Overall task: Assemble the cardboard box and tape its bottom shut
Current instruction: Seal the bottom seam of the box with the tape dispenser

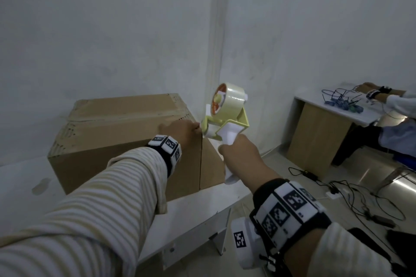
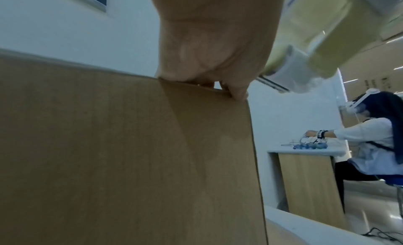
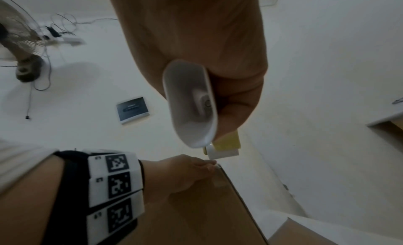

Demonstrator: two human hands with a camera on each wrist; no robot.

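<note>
Right hand [image 1: 242, 155] grasps a yellow-and-white plastic tape dispenser [image 1: 222, 117] by its handle; left hand [image 1: 180, 130] pinches the brown cardboard box's [image 1: 108, 141] top corner edge.

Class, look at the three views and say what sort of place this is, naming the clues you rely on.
Probably an indoor workroom or lab for recording tasks, not a home. Clues: plain white walls, a second person wearing a head-mounted device at another white table with small parts, and power cables trailing across the floor.
</note>
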